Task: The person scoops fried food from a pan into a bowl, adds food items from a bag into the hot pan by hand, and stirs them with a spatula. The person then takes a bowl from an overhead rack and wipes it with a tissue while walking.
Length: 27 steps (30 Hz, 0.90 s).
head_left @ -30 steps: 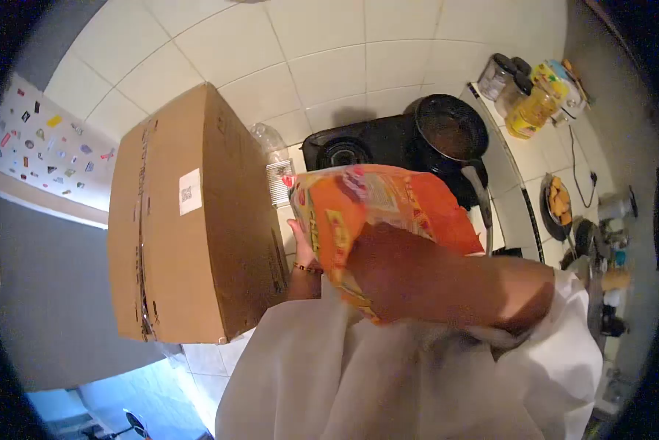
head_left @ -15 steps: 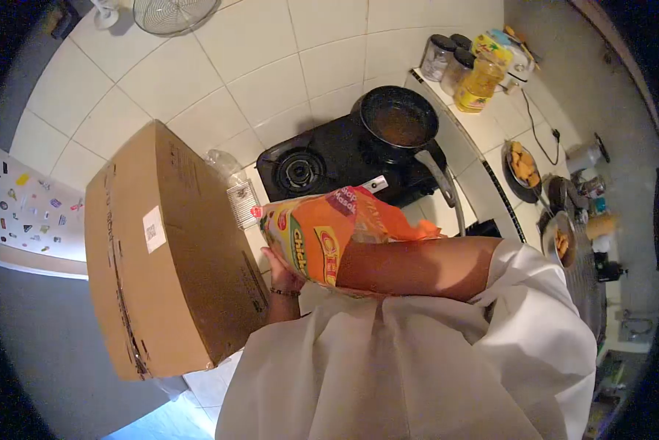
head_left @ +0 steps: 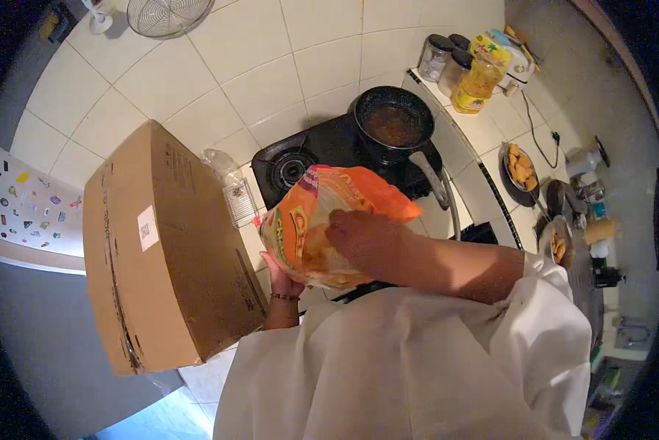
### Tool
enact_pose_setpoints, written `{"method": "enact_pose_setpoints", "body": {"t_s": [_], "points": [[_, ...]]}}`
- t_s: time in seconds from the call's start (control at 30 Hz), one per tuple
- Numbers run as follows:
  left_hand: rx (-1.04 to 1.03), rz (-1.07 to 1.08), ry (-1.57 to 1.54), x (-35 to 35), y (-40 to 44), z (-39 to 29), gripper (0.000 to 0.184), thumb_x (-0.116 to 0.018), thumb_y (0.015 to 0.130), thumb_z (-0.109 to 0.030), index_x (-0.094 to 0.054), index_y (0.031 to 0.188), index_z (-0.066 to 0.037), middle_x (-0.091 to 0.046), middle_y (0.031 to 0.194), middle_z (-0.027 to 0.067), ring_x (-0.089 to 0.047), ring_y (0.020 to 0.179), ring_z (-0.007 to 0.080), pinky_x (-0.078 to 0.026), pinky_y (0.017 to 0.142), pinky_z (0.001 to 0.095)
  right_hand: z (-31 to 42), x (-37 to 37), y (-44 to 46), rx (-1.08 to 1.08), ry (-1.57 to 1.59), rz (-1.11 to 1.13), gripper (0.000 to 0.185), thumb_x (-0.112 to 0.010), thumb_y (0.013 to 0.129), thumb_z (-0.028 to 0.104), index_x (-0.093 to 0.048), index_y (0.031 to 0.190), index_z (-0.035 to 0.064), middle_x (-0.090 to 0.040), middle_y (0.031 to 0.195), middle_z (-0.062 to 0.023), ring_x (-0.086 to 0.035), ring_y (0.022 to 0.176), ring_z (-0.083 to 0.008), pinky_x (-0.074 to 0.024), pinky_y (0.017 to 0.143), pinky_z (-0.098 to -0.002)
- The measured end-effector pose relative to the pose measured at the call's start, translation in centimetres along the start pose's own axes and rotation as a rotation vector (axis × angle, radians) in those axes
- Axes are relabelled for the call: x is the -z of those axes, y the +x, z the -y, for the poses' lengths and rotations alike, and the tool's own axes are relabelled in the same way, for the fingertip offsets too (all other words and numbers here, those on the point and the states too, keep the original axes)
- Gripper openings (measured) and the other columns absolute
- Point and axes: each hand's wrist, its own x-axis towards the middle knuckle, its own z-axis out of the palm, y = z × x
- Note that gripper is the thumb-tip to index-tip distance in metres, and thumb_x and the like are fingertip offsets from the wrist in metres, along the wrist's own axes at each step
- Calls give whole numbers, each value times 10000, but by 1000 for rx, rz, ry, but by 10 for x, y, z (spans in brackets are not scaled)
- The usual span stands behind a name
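An orange plastic food bag [head_left: 298, 231], printed with "CHICK" lettering, is held up in front of my body with its top open toward the right. My left hand [head_left: 280, 277] supports it from the lower left, fingers around its side; a beaded bracelet circles that wrist. Over the bag's open side is my right hand [head_left: 366, 238], its fingers curled closed and dark in shadow. Whatever those fingers hold, if anything, is hidden. Behind the bag, a black frying pan [head_left: 394, 121] with dark contents sits on the right burner of the black gas stove [head_left: 271, 154].
A large cardboard box [head_left: 135, 271] stands at left beside the fridge [head_left: 32, 202]. To the right are an oil bottle [head_left: 478, 84], several dark-lidded jars [head_left: 436, 59], a plate of fried pieces [head_left: 520, 167] and another dish [head_left: 557, 238]. The pan handle [head_left: 430, 180] points toward me.
My right hand has come back out of the bag, where its forearm was inside. The bag's mouth has tilted, showing more of its inside.
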Motion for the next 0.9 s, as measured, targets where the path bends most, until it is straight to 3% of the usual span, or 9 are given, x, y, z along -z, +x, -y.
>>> {"method": "enact_pose_setpoints", "body": {"t_s": [0.13, 0.2, 0.3, 0.37, 0.4, 0.6, 0.77, 0.8, 0.9], "points": [[-78, 85, -12, 10, 1, 8, 705, -85, 761, -613, -154, 1280, -142, -256, 1290, 82, -294, 1153, 284, -275, 932, 427, -40, 47, -9, -4, 407, -256, 107, -586, 668, 94, -569, 759, 42, -566, 699, -74, -557, 625, -170, -439, 541, -250], [-111, 54, -74, 10, 1, 10, 700, -86, 764, -610, -157, 1279, -140, -258, 1289, 83, -295, 1152, 284, -278, 930, 426, -58, 74, -15, -323, 717, -34, 161, -616, 670, 76, -571, 813, 18, -567, 667, -53, -510, 548, -96, -415, 504, -222], [-148, 49, -30, 9, 1, 13, 712, -98, 757, -623, -177, 1273, -140, -285, 1274, 79, -313, 1139, 282, -278, 930, 424, -100, 88, -26, -562, 1147, -122, 145, -590, 716, 58, -575, 856, 27, -547, 636, 27, -428, 491, -23, -339, 432, -167], [-133, 172, 5, 2, -2, 12, 729, -120, 746, -641, -214, 1262, -134, -319, 1252, 77, -337, 1120, 276, -281, 925, 425, -138, 88, -31, -713, 1088, -224, 163, -609, 703, 80, -577, 854, 27, -539, 634, 24, -408, 484, -15, -320, 432, -152], [-118, -37, -46, -3, -1, 14, 750, -123, 734, -658, -250, 1248, -126, -353, 1226, 76, -361, 1101, 270, -292, 917, 425, -160, 83, -32, -751, 1045, -266, 164, -610, 701, 86, -578, 851, 27, -537, 633, 23, -404, 482, -16, -320, 433, -152], [-146, -158, -53, -5, 1, 20, 746, -139, 737, -654, -269, 1241, -121, -370, 1215, 72, -366, 1099, 266, -299, 913, 422, -279, -2, -26, -734, 504, -259, 144, -620, 691, 146, -601, 746, 15, -555, 604, -31, -486, 507, -106, -388, 466, -229], [-214, -226, -42, -18, -2, 24, 727, -147, 749, -640, -262, 1243, -119, -361, 1221, 80, -362, 1103, 266, -300, 913, 420, -305, -52, 9, -793, -34, 11, 216, -624, 647, 245, -610, 722, 43, -563, 722, -199, -546, 630, -329, -434, 571, -381], [-262, -216, -8, -22, -2, 25, 722, -147, 752, -636, -260, 1244, -119, -357, 1223, 82, -360, 1105, 266, -301, 913, 419, -291, -41, 15, -812, -12, 127, 372, -591, 685, 341, -590, 789, -17, -564, 833, -211, -548, 792, -333, -436, 717, -395], [-274, -266, 44, -34, -10, 24, 716, -144, 755, -631, -256, 1245, -122, -347, 1231, 84, -352, 1111, 265, -298, 916, 412, -307, -68, 29, -753, -30, 256, 432, -596, 665, 385, -583, 829, -15, -553, 886, -215, -539, 834, -331, -433, 745, -383]]}}
